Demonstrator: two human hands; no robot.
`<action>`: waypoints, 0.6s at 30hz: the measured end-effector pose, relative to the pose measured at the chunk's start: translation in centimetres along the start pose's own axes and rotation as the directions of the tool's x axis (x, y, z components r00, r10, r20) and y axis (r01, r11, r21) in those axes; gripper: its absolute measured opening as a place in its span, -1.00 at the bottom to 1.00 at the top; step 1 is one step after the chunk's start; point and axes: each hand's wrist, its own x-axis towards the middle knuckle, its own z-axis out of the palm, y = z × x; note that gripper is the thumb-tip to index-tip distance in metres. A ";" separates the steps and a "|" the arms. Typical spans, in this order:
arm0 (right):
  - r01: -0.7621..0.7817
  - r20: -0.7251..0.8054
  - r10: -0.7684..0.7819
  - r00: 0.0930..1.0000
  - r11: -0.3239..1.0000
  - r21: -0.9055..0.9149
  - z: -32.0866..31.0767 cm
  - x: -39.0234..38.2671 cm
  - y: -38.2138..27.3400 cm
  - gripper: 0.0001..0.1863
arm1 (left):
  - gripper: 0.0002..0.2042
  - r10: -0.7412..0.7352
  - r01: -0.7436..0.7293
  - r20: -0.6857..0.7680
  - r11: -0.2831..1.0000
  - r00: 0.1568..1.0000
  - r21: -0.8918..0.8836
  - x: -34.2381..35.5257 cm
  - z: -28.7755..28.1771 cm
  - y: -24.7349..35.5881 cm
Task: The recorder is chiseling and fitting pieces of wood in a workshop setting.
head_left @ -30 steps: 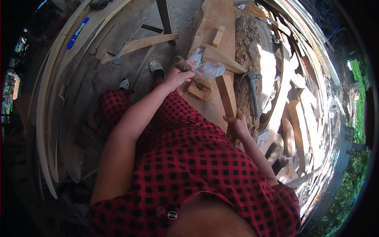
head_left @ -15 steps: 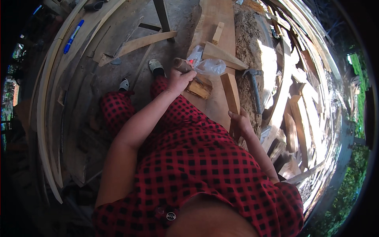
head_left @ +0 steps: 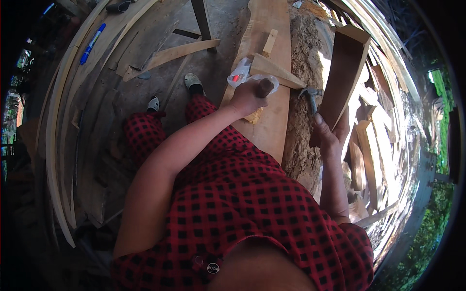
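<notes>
My left hand [head_left: 247,99] is closed on the wooden handle [head_left: 265,87] of a tool, seen nearly end-on, over a small yellowish wood piece [head_left: 253,117] on a wide board [head_left: 269,140]. The tool's lower part is hidden by that hand. My right hand [head_left: 327,133] grips a rectangular wood block [head_left: 345,68], raised to the right of the board. A clear plastic bag [head_left: 238,75] with something red lies beside a wedge-shaped piece [head_left: 279,72]. A hammer [head_left: 311,101] rests on the bark-covered edge just left of the raised block.
A short wood stick [head_left: 269,42] lies farther along the board. Long strips [head_left: 63,121] and a blue marker [head_left: 92,43] are at the left. A dark post [head_left: 204,22] stands at the top. Piled offcuts [head_left: 369,160] fill the sunlit right side. My feet [head_left: 193,86] are left of the board.
My right hand has swung the wood block up and rightward, away from the board. My left hand has moved right with the tool, its handle now more upright over the small piece.
</notes>
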 end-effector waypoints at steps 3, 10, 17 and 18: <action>0.166 0.078 -0.149 0.986 0.932 -0.323 0.4 0.1 -0.3 -0.40 | -0.66 0.118 -0.119 0.010 0.990 0.993 0.070 0.9 0.7 -0.1; -0.007 0.185 0.078 0.980 0.935 -0.353 -1.9 0.5 -2.0 -0.32 | -0.63 0.065 -0.067 0.043 0.996 0.997 0.054 1.2 0.5 0.3; -0.003 0.305 0.236 0.923 0.795 -0.607 -2.7 1.2 2.0 -0.42 | -0.60 0.014 -0.015 0.105 1.000 0.994 0.005 1.9 1.3 -0.2; 0.006 0.289 0.194 0.937 0.822 -0.570 -2.3 1.5 1.0 -0.41 | -0.60 0.018 -0.019 0.094 1.000 0.995 0.010 2.6 0.8 0.2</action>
